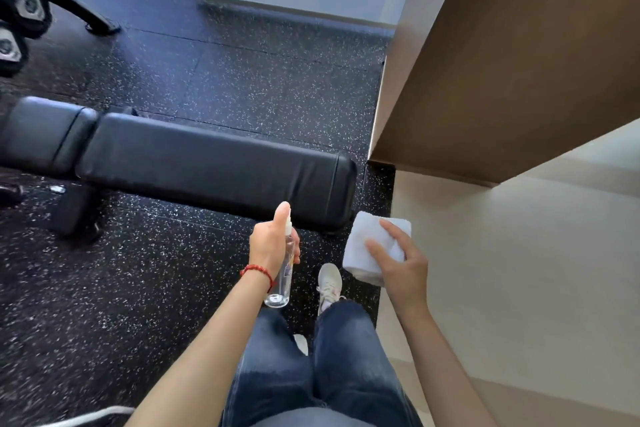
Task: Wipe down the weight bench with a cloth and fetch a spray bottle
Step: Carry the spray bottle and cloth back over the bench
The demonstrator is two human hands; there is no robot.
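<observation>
I stand at the near side of the weight bench (214,163), which serves as my landmark: a long black padded seat lying across the speckled rubber floor (221,80), its right end closest to me. My left hand (273,246) is wrapped round a clear spray bottle (282,279), held upright just in front of the bench's near edge, with the thumb raised over the white nozzle; I cannot tell whether the thumb is pressing it. My right hand (398,263) grips a folded white cloth (372,246), fingers spread over its top, held in the air just off the bench's right end and beside a pale wall (502,270). Neither the bottle nor the cloth touches the padding. I judge that the fetching step is complete, since the bottle is in hand, and that the step now in hand is bringing spray and cloth to the bench. The next move calls for aiming the nozzle at the padding, misting the near right section, then laying the cloth flat on that section and drawing it leftward along the length of the bench. Beyond the bench, at its far left, black dumbbells (27,7) sit on a rack; my jeans (311,374) and one white shoe (330,282) show below the hands.
</observation>
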